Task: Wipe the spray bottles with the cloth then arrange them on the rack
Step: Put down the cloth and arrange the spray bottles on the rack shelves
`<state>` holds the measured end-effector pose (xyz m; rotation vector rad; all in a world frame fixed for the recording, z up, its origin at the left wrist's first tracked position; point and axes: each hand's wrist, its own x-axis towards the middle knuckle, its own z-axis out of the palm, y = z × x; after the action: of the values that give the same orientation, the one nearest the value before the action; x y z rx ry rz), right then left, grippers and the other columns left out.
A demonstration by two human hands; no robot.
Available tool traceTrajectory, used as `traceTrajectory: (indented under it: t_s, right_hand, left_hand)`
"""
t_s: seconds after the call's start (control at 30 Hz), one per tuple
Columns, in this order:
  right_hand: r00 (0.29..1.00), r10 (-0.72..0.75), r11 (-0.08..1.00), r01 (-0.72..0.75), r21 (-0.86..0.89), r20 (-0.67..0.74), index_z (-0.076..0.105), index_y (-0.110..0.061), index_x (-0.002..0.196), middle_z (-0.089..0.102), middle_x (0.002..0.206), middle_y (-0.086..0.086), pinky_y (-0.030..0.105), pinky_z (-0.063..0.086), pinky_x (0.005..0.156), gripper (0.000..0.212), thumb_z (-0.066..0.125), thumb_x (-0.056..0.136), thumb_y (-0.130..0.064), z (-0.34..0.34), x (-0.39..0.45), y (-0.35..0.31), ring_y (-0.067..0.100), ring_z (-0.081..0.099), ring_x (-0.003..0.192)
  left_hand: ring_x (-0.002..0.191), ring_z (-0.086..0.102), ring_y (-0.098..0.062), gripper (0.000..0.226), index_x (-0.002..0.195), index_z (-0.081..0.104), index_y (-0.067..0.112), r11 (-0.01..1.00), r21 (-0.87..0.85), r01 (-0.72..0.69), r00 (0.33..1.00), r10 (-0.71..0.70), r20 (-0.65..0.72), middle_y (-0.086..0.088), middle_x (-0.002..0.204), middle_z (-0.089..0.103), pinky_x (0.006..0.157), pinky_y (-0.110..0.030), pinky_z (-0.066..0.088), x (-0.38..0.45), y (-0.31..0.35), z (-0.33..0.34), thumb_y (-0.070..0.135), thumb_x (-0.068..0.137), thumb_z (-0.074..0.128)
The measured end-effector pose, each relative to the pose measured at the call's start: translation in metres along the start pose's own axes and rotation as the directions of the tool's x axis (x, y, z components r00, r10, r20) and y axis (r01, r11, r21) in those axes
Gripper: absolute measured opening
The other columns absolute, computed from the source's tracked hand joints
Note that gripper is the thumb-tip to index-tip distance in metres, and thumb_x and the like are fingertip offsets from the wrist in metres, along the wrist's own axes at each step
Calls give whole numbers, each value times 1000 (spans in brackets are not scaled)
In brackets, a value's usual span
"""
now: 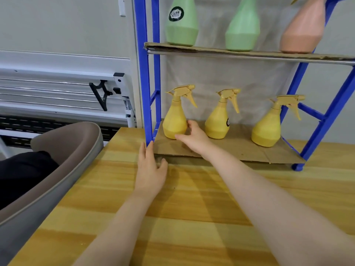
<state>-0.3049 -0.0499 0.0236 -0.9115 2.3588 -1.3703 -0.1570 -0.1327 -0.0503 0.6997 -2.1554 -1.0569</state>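
Note:
Three yellow spray bottles stand upright on the cardboard-lined bottom shelf [249,152] of a blue rack [147,93]: left bottle [174,123], middle bottle [218,121], right bottle [269,129]. My right hand [194,138] touches the left bottle's base from the right, fingers and thumb loosely around its lower side. My left hand [150,169] lies flat on the wooden table [192,217], its fingertips against the rack's front-left post. On the upper shelf [249,52] stand two green bottles [181,24], [243,27] and a pink bottle [303,33]. No cloth is in view.
A grey-brown chair [63,166] stands at the table's left edge, with a dark garment on its seat. A white metal frame [67,93] runs along the wall behind. A grey fabric sheet backs the rack.

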Motion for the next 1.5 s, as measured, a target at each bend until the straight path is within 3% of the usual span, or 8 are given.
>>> traceTrajectory:
  t_s: [0.17, 0.33, 0.47, 0.67, 0.93, 1.13, 1.3, 1.5]
  right_hand:
    - [998, -17, 993, 25, 112, -64, 18, -22, 155, 31, 158, -1, 36, 37, 107, 78, 63, 92, -35, 3, 25, -2, 22, 38, 140]
    - [998, -49, 985, 53, 164, -27, 24, -27, 153, 40, 150, -2, 38, 41, 106, 73, 63, 91, -29, 10, 41, -5, 23, 43, 133]
    - [996, -80, 986, 84, 142, -28, 28, -28, 150, 40, 147, -1, 34, 42, 99, 74, 67, 88, -30, 14, 49, -8, 21, 45, 126]
    - [991, -83, 994, 74, -82, -110, 41, -18, 137, 45, 128, 4, 31, 47, 82, 72, 72, 77, -43, 22, 53, -12, 20, 53, 108]
    - [965, -11, 994, -18, -106, -264, 29, -20, 115, 51, 107, 3, 23, 41, 52, 62, 73, 78, -44, 31, 47, -20, 21, 56, 88]
    - [934, 7, 995, -42, -90, -356, 35, -16, 122, 50, 109, -1, 28, 44, 61, 68, 75, 78, -48, 41, 43, -23, 19, 53, 87]
    - [906, -71, 988, 6, -155, -418, 34, -16, 135, 48, 129, 6, 34, 53, 77, 77, 72, 79, -53, 51, 42, -19, 26, 57, 110]
    - [913, -92, 968, -12, -250, -398, 32, -20, 140, 45, 133, 8, 29, 44, 73, 78, 66, 82, -60, 53, 45, -21, 27, 55, 113]
  left_hand:
    - [149, 16, -16, 69, 153, 21, 18, 1000, 10, -6, 1000, 6, -4, 0, 163, 11, 119, -34, 21, 1, 1, 0, 19, 93, 55]
    - [149, 16, -17, 65, 151, 28, 22, 1000, 1, -19, 1000, 19, 13, 1, 163, 10, 119, -37, 23, 1, 1, -1, 19, 93, 56]
    - [150, 11, -16, 63, 152, 31, 21, 999, 44, -7, 1000, 6, 28, 2, 164, 6, 118, -33, 20, 2, -1, 0, 21, 94, 55]
    - [150, 10, -16, 61, 151, 32, 20, 999, 51, 13, 999, -15, 34, 1, 164, 6, 120, -34, 19, 2, 0, -1, 19, 94, 54]
    - [150, 10, -17, 64, 152, 30, 20, 998, 65, 15, 999, -18, 43, 1, 164, 5, 120, -35, 20, 2, 2, -1, 17, 93, 55]
    - [150, 12, -18, 64, 151, 32, 20, 997, 83, 8, 999, -10, 31, 0, 164, 6, 119, -37, 23, 3, 1, 0, 18, 92, 57]
    - [150, 10, -17, 65, 151, 31, 22, 997, 72, 17, 999, -20, 36, 1, 164, 4, 117, -33, 22, 2, 3, -1, 19, 92, 57]
    - [150, 9, -16, 66, 152, 30, 22, 997, 75, 15, 999, -17, 35, 2, 164, 4, 116, -32, 22, 2, 3, -1, 19, 92, 57]
